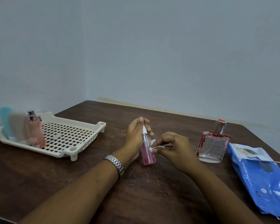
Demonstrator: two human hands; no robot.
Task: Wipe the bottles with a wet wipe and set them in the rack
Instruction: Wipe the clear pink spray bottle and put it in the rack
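Hands meet near the middle of a dark wood-grain table (pixel 55 183). The left hand (pixel 137 135), w/ a steel link watch (pixel 116 164) on its wrist, curls round the upper part of a slim pink bottle (pixel 148 152): clear plastic cylinder, pink liquid inside, white pointed nozzle on top. It leans a little; whether its base touches the table can't be told. The right hand (pixel 173 147) pinches a small crumpled white wet wipe (pixel 158 147) between thumb & fingertips and presses it against the bottle's side, about mid-height.

The rack (pixel 63 136) sits at the table's left: cream plastic tray, square-hole grid floor, short legs, round sockets at the corners. Three bottles stand together at its left end: a tall perfume bottle (pixel 36 133) of clear glass w/ peach-pink liquid & a chrome sprayer, a matte grey rounded bottle (pixel 18 126) touching it, and a pale blue bottle (pixel 4 120) behind, blurred.

Right of the hands a square glass bottle (pixel 212 146) stands on the table, clear, nearly empty, red flaking residue on shoulders & left edge, chrome cap w/ red top. Just beside it lies a blue glossy wipes pack (pixel 265 180), soft & crinkled, its flap peeled up
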